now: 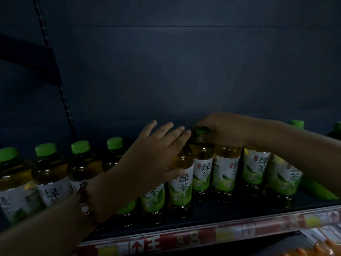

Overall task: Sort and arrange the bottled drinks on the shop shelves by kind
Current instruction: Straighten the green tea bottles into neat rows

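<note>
Bottles of green tea [180, 180] stand in a row along the dark shelf [230, 213], from the lower left of the frame across to the right edge, all with green caps and white-and-green labels.

At the lower left, your wrist carries a bead bracelet [85, 202]. Your left hand [155, 154], in the centre, is spread flat with the fingers together, its palm resting against the shoulder of one bottle and the thumb on its label.

Just right of centre, your right hand [221, 129] is closed down over the cap of the next bottle [202, 163], pinching it from above.

Judging by the full amber contents, each bottle is fairly heavy for its size, with stiff but smooth plastic that could slip. You would do better to grip the ribbed cap or neck, or wrap the labelled waist. Neighbours stand touching, so a careless nudge could topple several.
</note>
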### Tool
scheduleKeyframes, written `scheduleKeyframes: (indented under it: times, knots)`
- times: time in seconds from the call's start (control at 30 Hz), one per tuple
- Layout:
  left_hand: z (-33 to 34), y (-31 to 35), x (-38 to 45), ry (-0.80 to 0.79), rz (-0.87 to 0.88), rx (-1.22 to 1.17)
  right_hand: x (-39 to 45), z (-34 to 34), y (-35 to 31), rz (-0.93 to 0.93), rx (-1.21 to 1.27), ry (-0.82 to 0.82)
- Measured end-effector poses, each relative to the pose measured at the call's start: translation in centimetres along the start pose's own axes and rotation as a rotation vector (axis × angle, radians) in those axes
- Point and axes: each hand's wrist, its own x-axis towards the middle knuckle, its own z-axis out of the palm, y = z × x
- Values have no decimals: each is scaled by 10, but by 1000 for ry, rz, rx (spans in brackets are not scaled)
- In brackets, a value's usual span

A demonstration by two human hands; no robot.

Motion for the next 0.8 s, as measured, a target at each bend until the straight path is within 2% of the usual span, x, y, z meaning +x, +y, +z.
scheduleKeyframes:
  times: [0.53, 0.8]
  knots:
    - [1, 2, -5, -52, -31, -31, -14, -10, -3, -32, -23, -62]
    - [-9, 11, 5, -69, -68, -44, -22, -5, -2, -24, -16, -25]
